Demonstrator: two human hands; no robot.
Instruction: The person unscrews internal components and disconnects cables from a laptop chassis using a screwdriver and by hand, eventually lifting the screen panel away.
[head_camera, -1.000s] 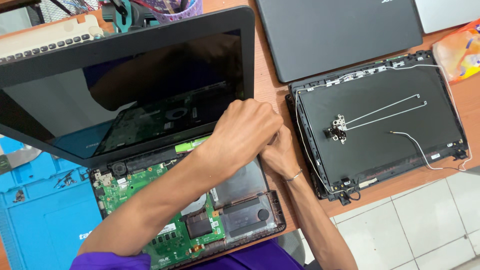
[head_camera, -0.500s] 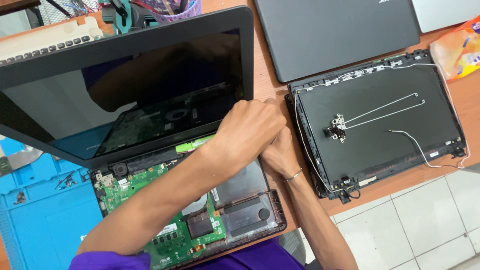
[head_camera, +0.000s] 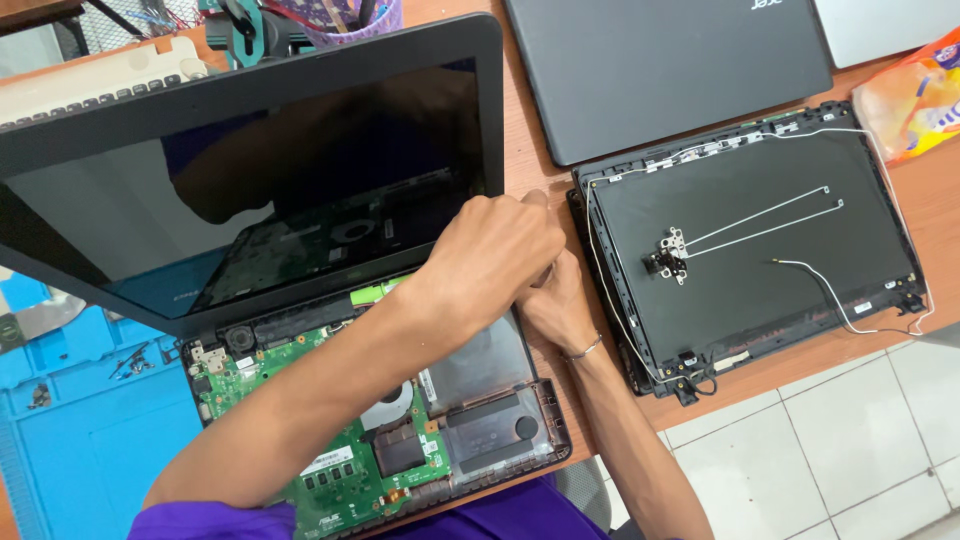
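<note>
The left hand (head_camera: 500, 262) lies over the right rear corner of the opened laptop (head_camera: 330, 300), at the hinge end of its raised screen (head_camera: 240, 190); its fingers are curled downward and closed over something at that corner, but the knuckles hide what they grip, so I cannot tell what it is; the right hand (head_camera: 558, 305) sits just beneath and beside it, mostly covered by the left hand, and whether its fingers are open or closed cannot be made out; a thin bracelet (head_camera: 583, 350) shows at its wrist. The left forearm crosses the exposed green circuit board (head_camera: 300, 440), hiding the middle of the laptop base; the base's near edge is cut off by a purple garment (head_camera: 470, 515) at the bottom of the view. The dark screen shows only a dim reflection. To the right, on the wooden surface (head_camera: 530, 150), lies a separate black lid shell (head_camera: 750, 240) with loose hinge and white wires; beyond it a closed grey laptop (head_camera: 665, 70) is cut off by the far edge; an orange packet (head_camera: 915, 95) is cropped at the right; a blue mat (head_camera: 90, 430) runs off the left edge. Against half a second ago, both hands keep the same place at the hinge corner and the screen holds the same tilt; nothing on the surface has shifted.
</note>
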